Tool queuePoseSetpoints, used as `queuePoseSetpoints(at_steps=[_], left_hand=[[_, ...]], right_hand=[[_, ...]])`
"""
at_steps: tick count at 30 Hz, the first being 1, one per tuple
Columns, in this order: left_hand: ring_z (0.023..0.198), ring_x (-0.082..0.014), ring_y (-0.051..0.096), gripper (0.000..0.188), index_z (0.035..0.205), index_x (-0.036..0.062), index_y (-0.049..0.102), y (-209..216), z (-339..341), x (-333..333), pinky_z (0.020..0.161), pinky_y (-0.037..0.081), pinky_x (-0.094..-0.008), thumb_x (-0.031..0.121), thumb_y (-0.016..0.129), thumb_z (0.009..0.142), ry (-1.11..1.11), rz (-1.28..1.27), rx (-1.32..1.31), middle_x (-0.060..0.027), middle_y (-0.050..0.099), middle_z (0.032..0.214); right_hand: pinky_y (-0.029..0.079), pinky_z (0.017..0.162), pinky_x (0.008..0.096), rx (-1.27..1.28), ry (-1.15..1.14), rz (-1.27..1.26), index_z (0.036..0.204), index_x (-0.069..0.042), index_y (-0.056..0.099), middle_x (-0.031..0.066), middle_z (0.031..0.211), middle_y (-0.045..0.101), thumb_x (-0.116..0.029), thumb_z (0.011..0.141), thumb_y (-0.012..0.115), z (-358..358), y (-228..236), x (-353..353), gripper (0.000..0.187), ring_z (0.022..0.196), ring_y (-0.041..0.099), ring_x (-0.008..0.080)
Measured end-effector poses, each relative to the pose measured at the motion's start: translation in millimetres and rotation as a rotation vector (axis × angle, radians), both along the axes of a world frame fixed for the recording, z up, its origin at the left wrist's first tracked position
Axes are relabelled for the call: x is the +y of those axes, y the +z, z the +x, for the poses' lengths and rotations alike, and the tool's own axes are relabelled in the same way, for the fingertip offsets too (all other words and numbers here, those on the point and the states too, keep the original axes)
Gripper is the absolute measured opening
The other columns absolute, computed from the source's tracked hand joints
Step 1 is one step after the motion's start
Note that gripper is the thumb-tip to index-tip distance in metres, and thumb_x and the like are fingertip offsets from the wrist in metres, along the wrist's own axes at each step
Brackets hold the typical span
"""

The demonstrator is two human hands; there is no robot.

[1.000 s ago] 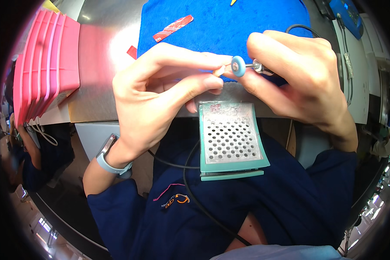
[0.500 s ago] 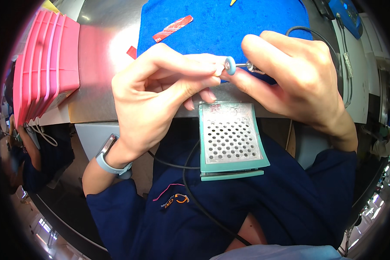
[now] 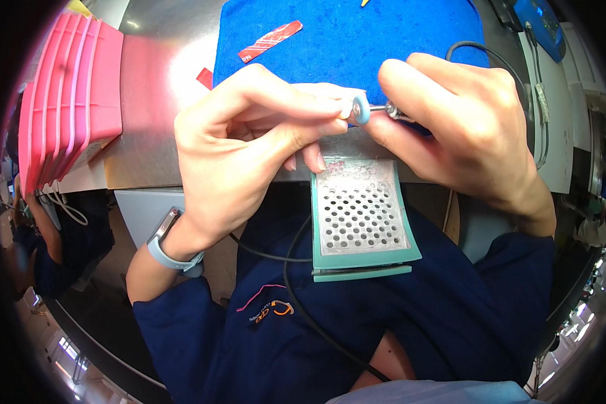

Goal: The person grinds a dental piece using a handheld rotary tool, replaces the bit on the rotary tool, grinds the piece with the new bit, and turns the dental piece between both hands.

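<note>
My left hand (image 3: 232, 145) is closed in a pinch, thumb against forefinger. A very small piece, mostly hidden, seems to sit between those fingertips; I cannot make out its kind. Right at the fingertips stands a light blue polishing wheel (image 3: 362, 108) on a thin metal shank. The shank comes out of a rotary handpiece (image 3: 395, 111), whose body is largely covered by my right hand (image 3: 461, 124), closed around it. Whether the wheel touches the piece cannot be seen. Below both hands is a perforated metal plate (image 3: 360, 219) in a green frame (image 3: 367, 261).
A blue towel (image 3: 343, 40) covers part of the metal bench, with a red strip (image 3: 271, 42) on it and a red scrap (image 3: 205, 77) nearby. Pink trays (image 3: 74, 101) stand at left. A blue device (image 3: 540, 27) and black cable (image 3: 475, 44) are at right.
My hands and the blue wheel have shifted very slightly to the right. The wheel shows narrower, turned more edge-on. Both grips stay the same.
</note>
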State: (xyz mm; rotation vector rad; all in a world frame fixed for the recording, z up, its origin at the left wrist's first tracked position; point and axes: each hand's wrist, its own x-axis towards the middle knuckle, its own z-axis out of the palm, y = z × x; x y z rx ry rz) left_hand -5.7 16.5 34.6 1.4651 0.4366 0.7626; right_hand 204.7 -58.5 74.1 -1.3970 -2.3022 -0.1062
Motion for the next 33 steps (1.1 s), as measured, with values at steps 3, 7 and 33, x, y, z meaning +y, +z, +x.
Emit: queuePoseSetpoints(at_steps=[3,7,33], left_hand=[[0.059,-0.0139,0.064,0.012,0.089,-0.0015,0.054,0.3,0.9,-1.1,0.049,0.051,-0.0207,-0.012,0.060,0.086,-0.004,-0.001,-0.014,-0.0256,0.067,0.101],[0.059,-0.0137,0.064,0.012,0.089,-0.0016,0.054,-0.9,0.3,-0.9,0.050,0.052,-0.0213,-0.012,0.060,0.086,0.000,-0.002,-0.027,-0.0254,0.067,0.101],[0.058,-0.0144,0.064,0.011,0.090,-0.0033,0.060,1.7,1.3,-3.3,0.050,0.052,-0.0229,-0.013,0.061,0.084,-0.010,-0.074,-0.036,-0.0203,0.068,0.096]], right_hand=[[0.037,0.041,0.0334,-0.004,-0.003,-0.013,0.078,-0.004,0.056,0.0049,0.060,0.045,-0.010,0.066,0.075,-0.5,1.4,-0.7,0.023,0.046,0.048,0.0213],[0.037,0.041,0.0336,-0.006,-0.004,-0.017,0.078,-0.004,0.056,0.0049,0.059,0.045,-0.009,0.065,0.075,0.4,2.2,0.4,0.023,0.046,0.048,0.0214],[0.038,0.042,0.0330,-0.043,0.002,-0.033,0.078,-0.006,0.056,0.0045,0.060,0.044,-0.012,0.067,0.075,1.7,7.0,-1.8,0.023,0.047,0.049,0.0205]])
